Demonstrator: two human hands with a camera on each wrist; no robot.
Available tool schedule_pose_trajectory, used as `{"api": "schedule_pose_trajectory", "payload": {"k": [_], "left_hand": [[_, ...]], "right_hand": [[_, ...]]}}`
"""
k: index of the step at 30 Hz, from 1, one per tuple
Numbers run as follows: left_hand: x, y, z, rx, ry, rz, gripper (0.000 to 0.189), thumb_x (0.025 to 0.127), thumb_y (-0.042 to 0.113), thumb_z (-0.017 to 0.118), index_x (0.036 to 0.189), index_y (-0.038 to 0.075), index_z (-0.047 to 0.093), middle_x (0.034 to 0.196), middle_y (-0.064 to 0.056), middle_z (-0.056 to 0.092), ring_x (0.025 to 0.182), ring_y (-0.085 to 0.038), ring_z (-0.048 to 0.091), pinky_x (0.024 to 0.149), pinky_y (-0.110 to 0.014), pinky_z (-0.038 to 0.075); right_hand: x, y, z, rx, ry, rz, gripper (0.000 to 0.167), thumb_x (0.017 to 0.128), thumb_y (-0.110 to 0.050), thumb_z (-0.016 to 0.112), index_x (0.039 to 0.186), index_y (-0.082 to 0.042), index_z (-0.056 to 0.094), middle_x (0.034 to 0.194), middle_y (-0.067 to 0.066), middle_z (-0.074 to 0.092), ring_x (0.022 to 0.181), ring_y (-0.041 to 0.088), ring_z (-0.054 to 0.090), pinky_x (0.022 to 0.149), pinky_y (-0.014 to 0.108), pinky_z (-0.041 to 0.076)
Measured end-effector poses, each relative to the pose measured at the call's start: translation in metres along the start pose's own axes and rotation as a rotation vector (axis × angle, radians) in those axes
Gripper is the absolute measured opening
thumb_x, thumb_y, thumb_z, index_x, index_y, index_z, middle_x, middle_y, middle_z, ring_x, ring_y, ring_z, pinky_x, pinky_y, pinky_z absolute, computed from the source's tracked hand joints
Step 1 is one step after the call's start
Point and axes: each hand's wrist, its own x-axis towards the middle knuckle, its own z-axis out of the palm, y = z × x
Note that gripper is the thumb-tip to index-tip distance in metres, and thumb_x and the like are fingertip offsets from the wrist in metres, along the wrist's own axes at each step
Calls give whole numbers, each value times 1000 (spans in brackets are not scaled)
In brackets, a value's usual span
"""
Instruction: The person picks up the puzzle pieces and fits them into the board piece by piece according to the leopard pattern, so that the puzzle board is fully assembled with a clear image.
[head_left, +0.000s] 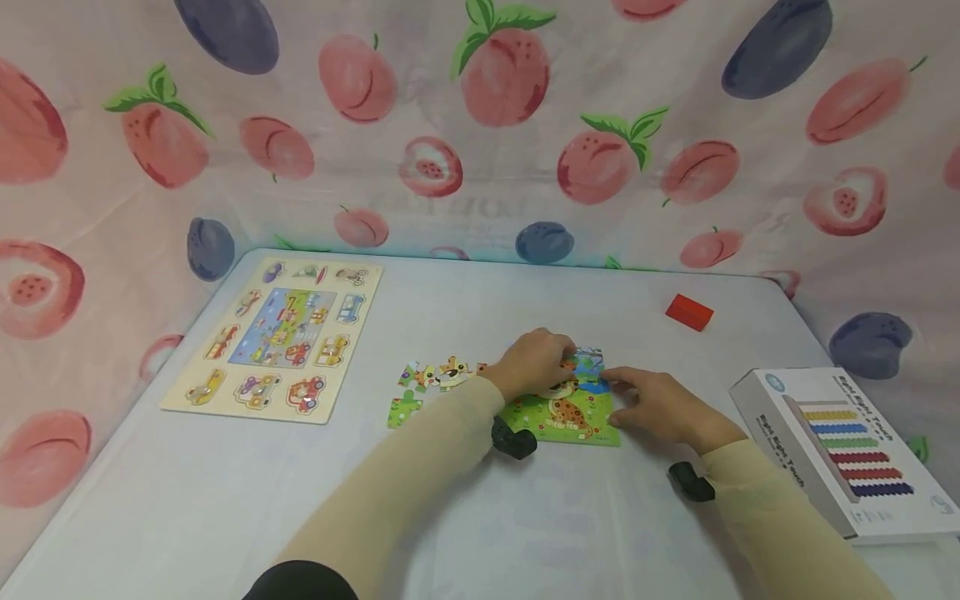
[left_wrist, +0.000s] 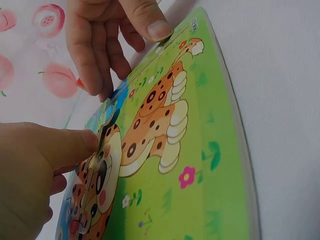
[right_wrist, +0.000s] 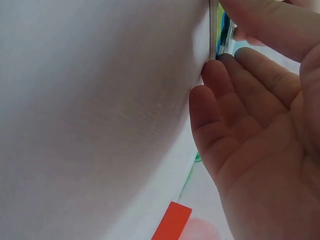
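A leopard jigsaw puzzle with a green meadow lies flat on the table in the head view. My left hand is over its upper part. In the left wrist view, the left thumb and curled fingers pinch a puzzle piece that sits slightly raised beside the leopard's face. My right hand touches the puzzle's right edge with its thumb and fingertips, the fingers nearly straight in the right wrist view. Loose pieces lie left of the puzzle: a leopard-face piece and a green piece.
At the left lies a wooden vehicle board. A red block sits at the back right. A white box with coloured rows printed on it stands by the right arm. Fruit-patterned cloth hangs behind the table.
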Motion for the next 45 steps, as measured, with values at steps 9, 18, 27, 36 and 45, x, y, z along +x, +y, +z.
{"api": "schedule_pose_trajectory", "payload": {"k": [9,18,27,36,45], "left_hand": [[-1,0,0,3,7,5,43,97,35,68,132,10,65,120,-1,69,111,-17,59,96,-28,46],[-6,-6,-3,-13,-7,-15,41,98,33,67,132,10,65,121,-2,67,112,-17,58,97,-30,46],[-4,-7,-1,9,10,17,39,98,33,67,130,11,66,119,-2,68,109,-17,58,95,-30,46],[3,0,0,4,50,57,36,98,30,66,128,10,68,118,-1,70,108,-16,59,95,-27,46],[6,0,6,-25,44,13,34,99,29,65,128,11,67,118,-1,69,107,-16,58,95,-27,46]], "right_hand": [[0,-1,0,1,2,2,68,85,-21,81,144,-4,51,137,21,56,122,41,53,99,56,45],[0,-1,0,-1,-2,11,68,85,-21,81,144,-4,51,137,21,56,125,41,51,100,58,43],[-1,-2,1,5,-2,23,68,85,-20,81,144,-4,51,137,22,56,124,41,51,100,58,43],[0,-2,2,-6,1,22,68,85,-21,81,144,-5,51,137,21,56,125,40,50,100,58,43],[-1,-3,2,-1,3,34,68,85,-20,81,144,-5,51,137,22,56,125,41,50,99,57,44]]}}
